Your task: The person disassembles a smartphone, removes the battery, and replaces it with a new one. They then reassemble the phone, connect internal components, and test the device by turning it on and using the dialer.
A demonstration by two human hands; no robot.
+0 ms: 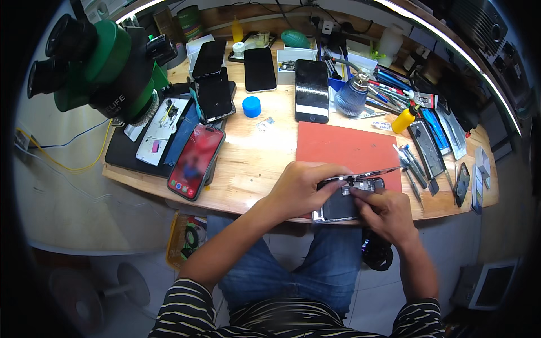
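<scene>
An opened smartphone point(340, 209) lies over the near edge of a red-orange mat point(349, 141), its inner parts exposed. Its thin screen panel point(378, 171) is tilted up along the far side, seen almost edge-on. My left hand point(307, 186) pinches that panel between thumb and fingers. Reaching in from the right, my right hand point(389, 213) has its fingers bent, with a fingertip down on the parts inside the phone body. Whether a small part sits under that fingertip is hidden.
Left of the mat lie a lit red-screen phone point(196, 162), a blue cap point(252, 106) and a green microscope point(101, 67). Screwdrivers point(414, 166), a yellow bottle point(404, 119) and a blue glass bottle point(352, 96) stand or lie rightward. Another phone point(311, 90) lies behind the mat.
</scene>
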